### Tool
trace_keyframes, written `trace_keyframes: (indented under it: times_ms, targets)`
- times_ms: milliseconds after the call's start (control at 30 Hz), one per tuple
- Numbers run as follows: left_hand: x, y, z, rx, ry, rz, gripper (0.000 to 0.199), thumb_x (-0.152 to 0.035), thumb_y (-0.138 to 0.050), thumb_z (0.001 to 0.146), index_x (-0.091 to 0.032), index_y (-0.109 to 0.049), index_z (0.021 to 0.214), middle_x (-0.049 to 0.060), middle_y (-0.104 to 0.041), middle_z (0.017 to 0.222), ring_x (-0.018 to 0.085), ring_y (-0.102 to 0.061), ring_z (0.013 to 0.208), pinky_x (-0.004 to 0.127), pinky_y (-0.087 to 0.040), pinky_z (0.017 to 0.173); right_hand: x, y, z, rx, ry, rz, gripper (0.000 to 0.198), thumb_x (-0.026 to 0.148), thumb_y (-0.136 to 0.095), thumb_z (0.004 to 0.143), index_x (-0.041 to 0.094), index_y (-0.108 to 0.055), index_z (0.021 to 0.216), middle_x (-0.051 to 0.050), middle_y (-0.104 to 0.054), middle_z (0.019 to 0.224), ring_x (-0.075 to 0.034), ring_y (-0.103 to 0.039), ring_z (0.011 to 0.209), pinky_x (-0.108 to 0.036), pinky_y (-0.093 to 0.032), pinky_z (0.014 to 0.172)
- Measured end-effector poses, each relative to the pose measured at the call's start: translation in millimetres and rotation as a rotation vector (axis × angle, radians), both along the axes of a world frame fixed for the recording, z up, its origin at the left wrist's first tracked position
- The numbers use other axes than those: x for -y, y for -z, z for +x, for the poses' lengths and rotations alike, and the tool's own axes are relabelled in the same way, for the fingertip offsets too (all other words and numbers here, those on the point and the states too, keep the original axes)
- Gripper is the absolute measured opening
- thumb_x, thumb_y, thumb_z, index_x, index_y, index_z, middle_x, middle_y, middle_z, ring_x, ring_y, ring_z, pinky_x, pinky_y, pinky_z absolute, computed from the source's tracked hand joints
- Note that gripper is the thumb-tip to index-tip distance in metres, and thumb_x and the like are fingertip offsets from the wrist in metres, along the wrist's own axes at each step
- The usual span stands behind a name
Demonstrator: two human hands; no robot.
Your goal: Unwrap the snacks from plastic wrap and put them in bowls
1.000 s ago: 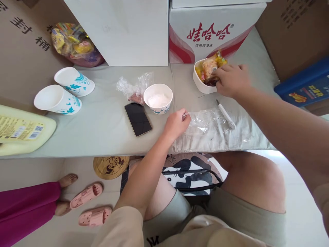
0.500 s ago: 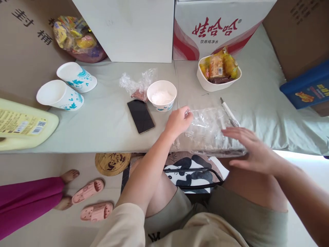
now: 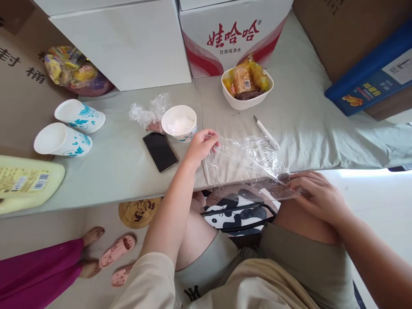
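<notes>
A sheet of clear plastic film (image 3: 247, 161) stretches between my two hands across the near edge of the cloth-covered surface. My left hand (image 3: 203, 145) pinches its left end, close beside a paper bowl (image 3: 179, 122) with something white inside. At the lower right, the fingers of my right hand (image 3: 313, 193) are closed on the other end of the film. Just beyond the film lies a white-handled craft knife (image 3: 267, 134). A dark phone (image 3: 160, 151) rests flat to the left of my left hand.
Crumpled plastic (image 3: 149, 112) lies behind the phone. A white tub (image 3: 247, 103) of wrapped snacks stands before a printed carton (image 3: 238, 38). Two paper cups (image 3: 64, 139) and a pale yellow bottle (image 3: 30, 182) are at left. Another person's feet (image 3: 92, 253) show below.
My right hand has come down onto the film and taken hold of its right end. The film is now drawn out taut between my hands. The camera view has shifted and turned.
</notes>
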State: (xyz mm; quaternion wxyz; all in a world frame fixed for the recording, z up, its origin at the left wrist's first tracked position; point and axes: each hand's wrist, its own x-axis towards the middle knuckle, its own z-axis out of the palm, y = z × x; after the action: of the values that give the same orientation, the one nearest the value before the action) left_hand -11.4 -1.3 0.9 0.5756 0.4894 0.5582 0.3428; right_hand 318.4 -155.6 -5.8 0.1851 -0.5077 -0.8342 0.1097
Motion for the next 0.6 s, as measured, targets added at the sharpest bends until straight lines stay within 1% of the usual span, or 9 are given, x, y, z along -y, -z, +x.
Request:
trace_keyframes:
  times_ms: [167,267,333,367,467,500,567,600]
  targets:
    - [-2,-7.4,-1,0.151,-0.106,-0.046,0.007,-0.027,-0.058,0.084,-0.021,-0.055,0.083,-0.004,-0.059,0.062,0.008,-0.056,0.052,0.019,-0.034,0.048,-2,1,-3,-0.034,0.06,-0.01,0.009,0.025,-0.054,0.088,0.028,-0.06,0.083,-0.005,-0.074,0.087,-0.028,-0.072,0.087,-0.045,-0.055,0.076]
    - [-3,-8.9,-4,0.218,-0.066,-0.072,0.008,-0.025,-0.062,0.081,-0.021,-0.056,0.084,-0.004,-0.059,0.064,0.008,-0.06,0.06,0.02,-0.039,0.054,-3,1,-2,-0.025,0.077,0.02,0.008,0.025,-0.054,0.088,0.027,-0.06,0.084,-0.006,-0.074,0.088,-0.027,-0.07,0.083,-0.043,-0.054,0.075]
    - [-3,-8.8,-6,0.23,-0.016,-0.092,0.014,-0.022,-0.066,0.076,-0.021,-0.057,0.087,-0.004,-0.057,0.068,0.008,-0.057,0.058,0.021,-0.04,0.054,-3,1,-2,0.008,0.075,0.02,0.008,0.024,-0.053,0.088,0.026,-0.059,0.083,-0.006,-0.073,0.088,-0.026,-0.069,0.082,-0.043,-0.054,0.073]
    - [-3,-8.3,-6,0.223,-0.008,-0.088,0.017,-0.02,-0.066,0.074,-0.021,-0.057,0.088,-0.005,-0.056,0.07,0.007,-0.053,0.055,0.021,-0.037,0.052,-3,1,-2,0.028,0.066,0.009,0.009,0.023,-0.052,0.087,0.025,-0.059,0.082,-0.006,-0.073,0.087,-0.026,-0.069,0.082,-0.042,-0.054,0.073]
    - [-3,-5.8,-6,0.178,-0.05,-0.026,0.019,-0.017,-0.065,0.072,-0.02,-0.059,0.09,-0.005,-0.055,0.076,0.003,-0.039,0.048,0.022,-0.028,0.046,-4,0,-2,0.073,-0.037,-0.041,0.013,0.03,-0.055,0.088,0.026,-0.066,0.085,-0.005,-0.075,0.088,-0.027,-0.069,0.084,-0.044,-0.053,0.076]
    - [-3,-4.6,-5,0.163,-0.056,-0.009,0.018,-0.017,-0.064,0.073,-0.02,-0.059,0.09,-0.004,-0.056,0.077,0.004,-0.038,0.048,0.022,-0.027,0.046,-4,-2,-3,0.078,-0.09,-0.071,0.016,0.035,-0.056,0.089,0.027,-0.07,0.089,-0.005,-0.076,0.091,-0.028,-0.07,0.087,-0.045,-0.053,0.079]
    - [-3,-1.9,-4,0.13,-0.038,0.019,0.015,-0.017,-0.064,0.074,-0.019,-0.06,0.089,-0.003,-0.057,0.077,0.005,-0.041,0.051,0.021,-0.03,0.047,-7,-8,-4,0.036,-0.18,-0.121,0.023,0.041,-0.054,0.093,0.029,-0.073,0.099,-0.005,-0.077,0.098,-0.029,-0.071,0.096,-0.046,-0.052,0.084]
    - [-3,-0.5,-3,0.112,-0.023,0.039,0.014,-0.016,-0.064,0.075,-0.019,-0.06,0.088,-0.003,-0.057,0.076,0.005,-0.045,0.054,0.02,-0.033,0.05,-9,-12,-5,-0.009,-0.184,-0.131,0.027,0.04,-0.049,0.096,0.028,-0.073,0.1,-0.005,-0.077,0.098,-0.029,-0.07,0.098,-0.046,-0.052,0.085]
